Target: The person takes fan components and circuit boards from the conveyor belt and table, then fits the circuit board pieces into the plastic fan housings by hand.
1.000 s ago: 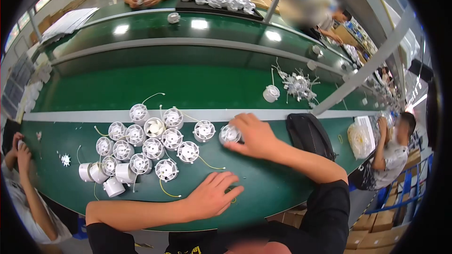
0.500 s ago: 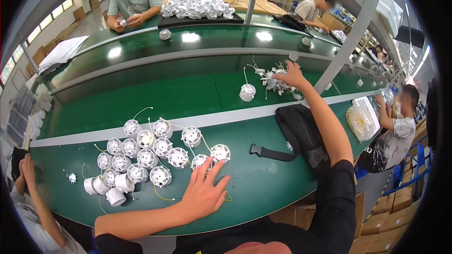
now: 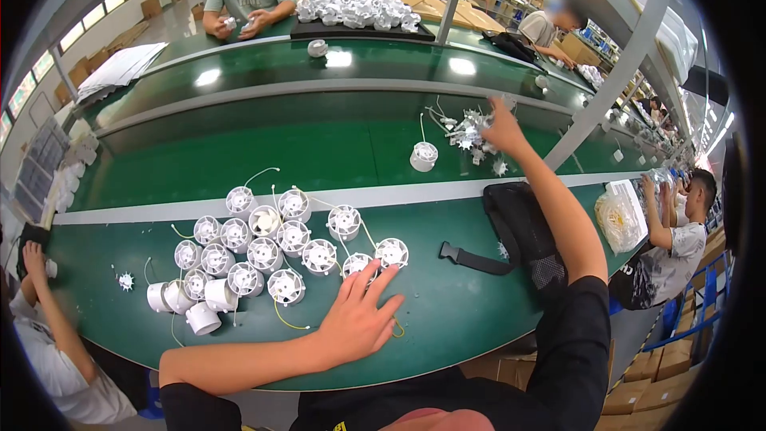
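My left hand (image 3: 361, 321) lies palm down with its fingers spread, the fingertips on a white round fan housing (image 3: 392, 254) and close against a second one beside it. Left of it, several similar white housings (image 3: 264, 255) with thin wires stand grouped on the green table; a few lie on their sides. My right hand (image 3: 504, 129) reaches far forward over a pile of small white star-shaped parts (image 3: 471, 134) with wires. Its fingers look apart, though slightly blurred, and I see nothing held in them. One wired housing (image 3: 424, 156) stands just left of that pile.
A black bag (image 3: 519, 227) with a strap lies under my right arm. A clear bag of yellowish parts (image 3: 620, 219) sits farther right. A slanted metal post (image 3: 602, 80) rises beside my right hand. Across the line, a person (image 3: 254, 0) handles white parts near a heaped tray (image 3: 359, 12).
The view has shifted slightly, so most things appear farther right. My right hand has moved a little over the star-shaped pile, and some parts there lie differently. My left hand stays at the housings.
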Motion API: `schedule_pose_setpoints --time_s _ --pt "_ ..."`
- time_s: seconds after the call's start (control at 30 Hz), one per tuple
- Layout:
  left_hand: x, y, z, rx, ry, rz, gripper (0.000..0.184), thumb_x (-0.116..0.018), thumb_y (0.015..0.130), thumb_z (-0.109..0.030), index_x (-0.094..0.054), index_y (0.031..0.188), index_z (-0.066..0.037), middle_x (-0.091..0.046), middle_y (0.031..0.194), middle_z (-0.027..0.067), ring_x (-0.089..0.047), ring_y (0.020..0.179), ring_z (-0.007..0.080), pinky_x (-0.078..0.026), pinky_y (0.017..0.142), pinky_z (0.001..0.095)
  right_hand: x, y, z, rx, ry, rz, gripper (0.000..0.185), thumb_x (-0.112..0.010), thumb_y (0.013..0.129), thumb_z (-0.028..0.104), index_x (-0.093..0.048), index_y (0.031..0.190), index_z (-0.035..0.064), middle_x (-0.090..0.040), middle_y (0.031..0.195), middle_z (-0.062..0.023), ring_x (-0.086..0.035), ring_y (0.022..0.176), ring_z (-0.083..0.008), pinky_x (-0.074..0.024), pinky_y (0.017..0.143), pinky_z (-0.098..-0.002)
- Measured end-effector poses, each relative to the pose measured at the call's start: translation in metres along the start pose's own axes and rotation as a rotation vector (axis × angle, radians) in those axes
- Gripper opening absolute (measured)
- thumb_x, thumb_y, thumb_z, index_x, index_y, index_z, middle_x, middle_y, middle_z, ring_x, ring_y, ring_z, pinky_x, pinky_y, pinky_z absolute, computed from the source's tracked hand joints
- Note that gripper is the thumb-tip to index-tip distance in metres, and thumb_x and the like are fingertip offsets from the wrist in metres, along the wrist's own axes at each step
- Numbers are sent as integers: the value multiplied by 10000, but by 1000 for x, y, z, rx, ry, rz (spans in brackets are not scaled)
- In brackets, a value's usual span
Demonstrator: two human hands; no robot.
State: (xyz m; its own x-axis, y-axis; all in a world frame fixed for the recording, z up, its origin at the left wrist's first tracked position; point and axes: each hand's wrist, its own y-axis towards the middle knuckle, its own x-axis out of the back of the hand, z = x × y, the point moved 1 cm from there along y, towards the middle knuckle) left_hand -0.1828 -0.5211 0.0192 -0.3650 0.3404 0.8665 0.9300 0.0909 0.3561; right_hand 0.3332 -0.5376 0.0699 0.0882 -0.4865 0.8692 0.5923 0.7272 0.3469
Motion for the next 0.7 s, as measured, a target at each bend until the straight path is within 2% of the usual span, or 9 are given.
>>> schedule_pose_setpoints --time_s 0.07,0.17,0.37,0.47,0.57,0.7 --pt "1 1 0 -4 -6 10 396 -729 839 -243 -670 1211 -119 -385 1554 207 -322 1437 459 -324 1118 600 14 9 4 151 -45 -156 716 -737 721 164 -504 1381 14 -653 1227 -272 -624 1180 -426 -488 1028 -440" --pt "6 2 -1 -14 16 -21 416 -739 835 -238 -651 1206 -69 -423 1529 204 -377 1415 434 -373 1096 541 33 18 16 130 -45 -133 607 -727 726 132 -572 1300 11 -665 1214 -252 -623 1182 -418 -488 1032 -450" --pt "10 0 1 -12 109 -49 428 -745 827 -252 -649 1201 -69 -486 1463 157 -445 1360 364 -397 1058 496 64 11 66 225 -21 -213 433 -707 748 113 -662 1166 9 -685 1190 -218 -641 1151 -399 -501 1005 -448" --pt "11 -1 0 10 171 -67 433 -762 810 -258 -658 1195 -90 -525 1406 117 -487 1316 325 -404 1031 485 82 5 83 235 6 -256 417 -679 772 111 -656 1173 -2 -701 1169 -196 -673 1105 -348 -501 1000 -389" --pt "13 -1 5 23 215 -84 431 -766 804 -254 -660 1191 -96 -550 1284 99 -519 1237 301 -405 998 475 108 -22 114 185 79 -186 398 -675 775 108 -656 1158 -3 -701 1136 -166 -675 1078 -298 -500 983 -362" --pt "18 -2 7 26 258 -95 418 -769 803 -252 -665 1176 -95 -545 1203 96 -526 1187 299 -401 996 473 136 -82 139 187 132 -77 364 -663 785 98 -644 1134 0 -684 1071 -112 -657 1036 -217 -489 951 -315"
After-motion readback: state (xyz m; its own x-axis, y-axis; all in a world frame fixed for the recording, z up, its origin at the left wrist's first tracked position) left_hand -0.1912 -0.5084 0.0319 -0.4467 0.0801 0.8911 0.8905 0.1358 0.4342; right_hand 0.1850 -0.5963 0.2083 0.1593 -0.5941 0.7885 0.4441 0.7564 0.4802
